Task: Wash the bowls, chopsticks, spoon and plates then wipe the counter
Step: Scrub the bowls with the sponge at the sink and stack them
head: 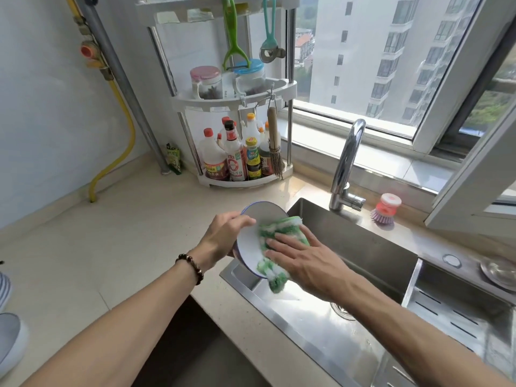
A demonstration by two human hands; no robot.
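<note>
A white bowl with a blue rim [252,241] is tilted on its side over the left edge of the steel sink [363,241]. My left hand [226,236] grips it by the rim, thumb on the inside edge. A green and white dishcloth [275,233] lies inside the bowl and hangs down below it. My right hand [296,258] presses the cloth into the bowl with flat, straight fingers. Part of the bowl's inside is hidden by the cloth and my right hand.
The chrome faucet [347,163] stands behind the sink, a pink dish brush [386,209] to its right. A corner rack [237,152] with sauce bottles sits at the back. The beige counter [111,247] spreads left; plates [8,339] show at the left edge.
</note>
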